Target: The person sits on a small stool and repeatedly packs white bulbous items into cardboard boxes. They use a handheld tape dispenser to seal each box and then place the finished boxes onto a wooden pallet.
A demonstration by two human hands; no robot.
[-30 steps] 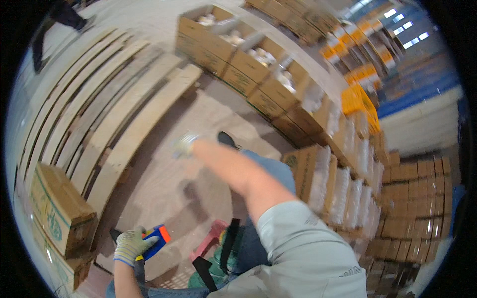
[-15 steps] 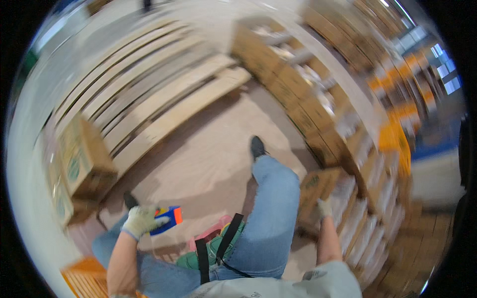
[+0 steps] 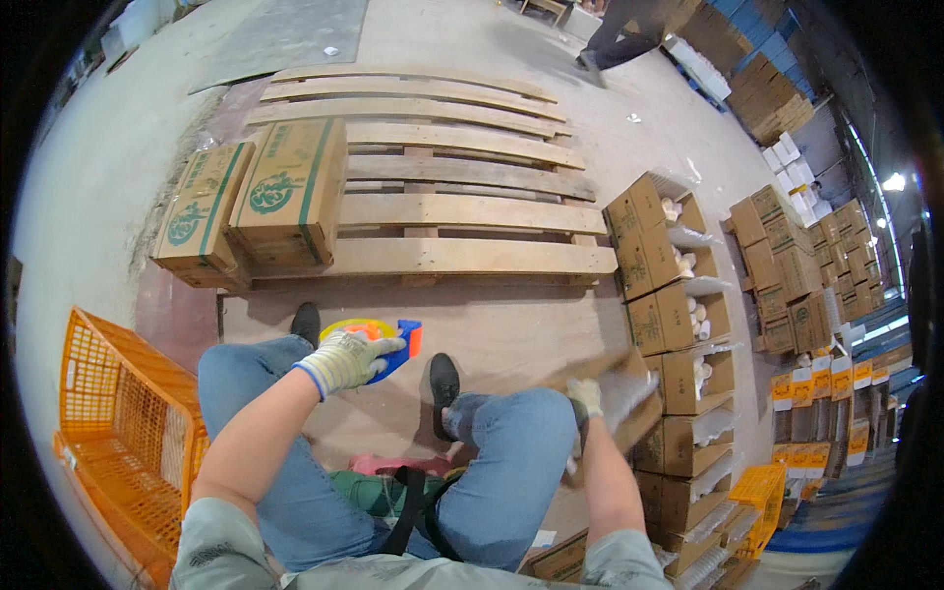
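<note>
Gripped in my gloved left hand point(image 3: 339, 366) is a blue tape dispenser point(image 3: 397, 356) with an orange part and a yellow ring, held over the floor between my knees. My gloved right hand point(image 3: 585, 397) is closed on the edge of a cardboard box point(image 3: 641, 421), blurred by motion, beside my right knee. Clear plastic film shows at this box's top; its contents cannot be made out. Farther off at the left, two closed boxes point(image 3: 285, 192) with green print stand side by side on a wooden pallet point(image 3: 462, 258).
A row of open boxes point(image 3: 661, 320), lined with plastic and holding white items, runs along my right. At my left stands an orange crate point(image 3: 128, 393). Another orange crate point(image 3: 757, 506) is at the lower right. A person's legs point(image 3: 624, 34) show at the far side. Stacked boxes point(image 3: 782, 261) stand farther right.
The view has swung, so the pallet now lies straight ahead. My right hand has moved the box away from the row toward my knee. The left hand still grips the dispenser.
</note>
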